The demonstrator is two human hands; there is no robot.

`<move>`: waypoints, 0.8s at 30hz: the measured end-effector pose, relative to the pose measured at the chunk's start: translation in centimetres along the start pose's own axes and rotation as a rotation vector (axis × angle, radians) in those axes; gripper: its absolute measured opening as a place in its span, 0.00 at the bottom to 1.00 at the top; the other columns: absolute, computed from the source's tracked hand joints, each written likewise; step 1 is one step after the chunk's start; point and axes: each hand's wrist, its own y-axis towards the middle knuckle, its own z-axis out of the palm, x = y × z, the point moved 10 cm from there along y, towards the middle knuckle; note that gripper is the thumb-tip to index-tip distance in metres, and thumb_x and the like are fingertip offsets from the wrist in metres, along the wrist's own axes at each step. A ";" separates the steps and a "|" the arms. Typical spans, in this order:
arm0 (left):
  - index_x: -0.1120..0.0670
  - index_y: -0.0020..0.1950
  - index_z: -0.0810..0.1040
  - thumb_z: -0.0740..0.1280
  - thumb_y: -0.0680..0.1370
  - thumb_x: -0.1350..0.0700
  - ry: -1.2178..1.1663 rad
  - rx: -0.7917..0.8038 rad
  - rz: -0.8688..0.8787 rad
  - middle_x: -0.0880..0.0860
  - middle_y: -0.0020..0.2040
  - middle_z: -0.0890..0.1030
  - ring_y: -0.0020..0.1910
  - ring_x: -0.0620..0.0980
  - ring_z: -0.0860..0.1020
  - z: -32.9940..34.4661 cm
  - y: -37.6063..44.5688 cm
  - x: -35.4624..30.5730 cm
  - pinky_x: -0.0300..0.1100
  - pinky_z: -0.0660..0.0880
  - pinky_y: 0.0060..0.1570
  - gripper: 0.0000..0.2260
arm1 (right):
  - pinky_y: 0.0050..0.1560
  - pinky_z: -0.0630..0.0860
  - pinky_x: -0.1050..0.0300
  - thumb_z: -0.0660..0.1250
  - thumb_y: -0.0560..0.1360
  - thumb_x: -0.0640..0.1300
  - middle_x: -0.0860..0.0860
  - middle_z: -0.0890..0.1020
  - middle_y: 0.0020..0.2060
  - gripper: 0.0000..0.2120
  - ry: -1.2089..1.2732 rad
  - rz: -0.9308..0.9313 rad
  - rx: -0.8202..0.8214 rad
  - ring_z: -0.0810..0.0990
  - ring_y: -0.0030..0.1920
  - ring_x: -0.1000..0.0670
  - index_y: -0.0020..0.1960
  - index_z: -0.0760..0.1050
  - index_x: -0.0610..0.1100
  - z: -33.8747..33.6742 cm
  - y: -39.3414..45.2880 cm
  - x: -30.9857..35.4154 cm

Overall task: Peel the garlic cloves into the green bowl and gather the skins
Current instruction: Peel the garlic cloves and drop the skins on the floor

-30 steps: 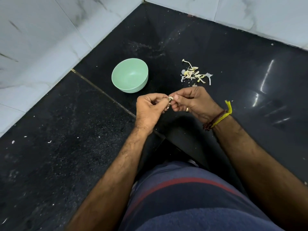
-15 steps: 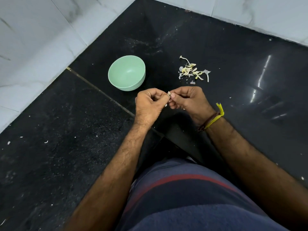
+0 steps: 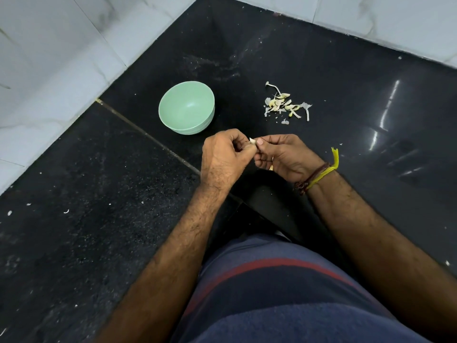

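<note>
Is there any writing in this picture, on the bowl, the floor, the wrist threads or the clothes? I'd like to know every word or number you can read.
None: no word, number, brand or sign shows anywhere.
green bowl: plain, no marking.
wrist threads: plain yellow and brown, no lettering.
ring on the right hand: too small to tell.

The counter I'm working on is black polished stone, glossy enough on my right to throw back streaks of light, but duller and gritty with pale specks over on my left. The green bowl looks like smooth matt plastic. The garlic skins are thin, dry and papery. The wall tiles are white marble-look, smooth with a soft sheen. My shorts are soft knit cloth, and the threads on my wrist are plain cotton-looking cord.
</note>
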 end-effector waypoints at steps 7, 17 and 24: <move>0.52 0.38 0.83 0.74 0.70 0.55 0.014 0.024 0.010 0.45 0.34 0.81 0.34 0.43 0.79 0.3 0.0 -0.2 0.40 0.79 0.35 0.02 | 0.38 0.81 0.60 0.65 0.79 0.36 0.46 0.82 0.33 0.06 0.098 0.038 0.036 0.81 0.32 0.53 0.46 0.80 0.37 0.0 0.0 -0.8; 0.54 0.57 0.85 0.67 0.79 0.60 -0.359 -0.004 -0.261 0.51 0.41 0.86 0.37 0.45 0.83 0.8 -0.7 3.2 0.42 0.82 0.42 0.10 | 0.40 0.82 0.59 0.69 0.76 0.34 0.43 0.84 0.36 0.05 0.007 -0.157 -0.104 0.83 0.35 0.51 0.50 0.80 0.33 -0.7 0.2 0.5; 0.63 0.52 0.85 0.76 0.75 0.61 -0.584 0.002 -0.231 0.57 0.42 0.86 0.38 0.47 0.83 1.3 -1.2 3.3 0.38 0.80 0.41 0.07 | 0.42 0.83 0.57 0.70 0.75 0.34 0.42 0.84 0.37 0.04 -0.051 -0.229 -0.115 0.83 0.37 0.49 0.50 0.81 0.34 -0.4 0.0 1.3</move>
